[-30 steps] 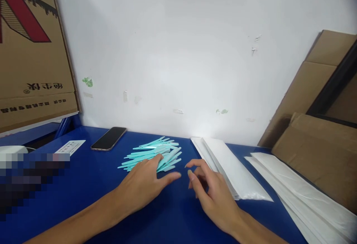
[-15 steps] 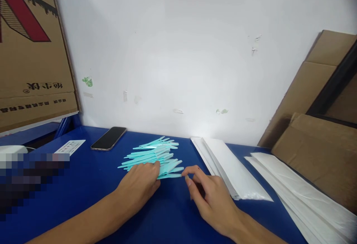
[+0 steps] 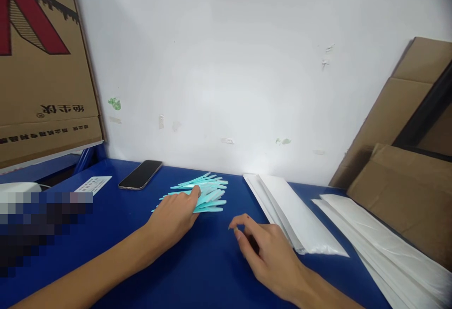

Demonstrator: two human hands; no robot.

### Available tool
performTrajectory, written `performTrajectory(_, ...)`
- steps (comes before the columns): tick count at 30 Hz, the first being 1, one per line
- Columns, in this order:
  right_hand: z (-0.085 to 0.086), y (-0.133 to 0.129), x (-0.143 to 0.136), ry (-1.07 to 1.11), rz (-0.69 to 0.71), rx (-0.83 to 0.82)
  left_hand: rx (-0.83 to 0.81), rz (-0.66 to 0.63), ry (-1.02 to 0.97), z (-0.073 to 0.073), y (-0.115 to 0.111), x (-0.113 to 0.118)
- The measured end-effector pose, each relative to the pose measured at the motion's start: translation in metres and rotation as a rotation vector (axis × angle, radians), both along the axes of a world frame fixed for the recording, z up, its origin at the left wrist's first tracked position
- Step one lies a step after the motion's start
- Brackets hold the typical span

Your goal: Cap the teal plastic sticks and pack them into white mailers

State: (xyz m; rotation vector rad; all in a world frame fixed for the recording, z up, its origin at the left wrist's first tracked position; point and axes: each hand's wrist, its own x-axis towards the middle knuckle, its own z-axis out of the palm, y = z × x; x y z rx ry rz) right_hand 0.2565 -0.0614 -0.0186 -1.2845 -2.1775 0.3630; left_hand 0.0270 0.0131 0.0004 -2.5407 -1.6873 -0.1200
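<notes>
Several thin turquoise sticks [image 3: 212, 202] lie in a loose pile on the blue table [image 3: 197, 271], their tips pointing left and right. My left hand [image 3: 178, 212] is closed around some of them at the near side of the pile, thumb on top; its fingertips are partly hidden. To the right of the pile, my right hand [image 3: 270, 252] hovers over or rests on the table with curled, parted fingers and nothing between them. It is apart from the sticks.
A phone [image 3: 140, 175] and a printed card [image 3: 93, 185] lie at the left. White padded envelopes [image 3: 300, 215] are right of the pile, with more white envelopes [image 3: 384, 238] farther right. Cardboard [image 3: 406, 186] leans at the right, and a large box [image 3: 45, 78] stands at the left.
My left hand has moved slightly up and left with the sticks under it, drawing their right tips away from my right hand. My right hand has hardly moved.
</notes>
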Motion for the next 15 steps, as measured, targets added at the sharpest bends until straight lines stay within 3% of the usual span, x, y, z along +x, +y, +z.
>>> performTrajectory(15,-0.0037,0.0011,0.0009,-0.047,0.023,0.008,0.003,0.036,-0.016,0.0007,0.0074,-0.0046)
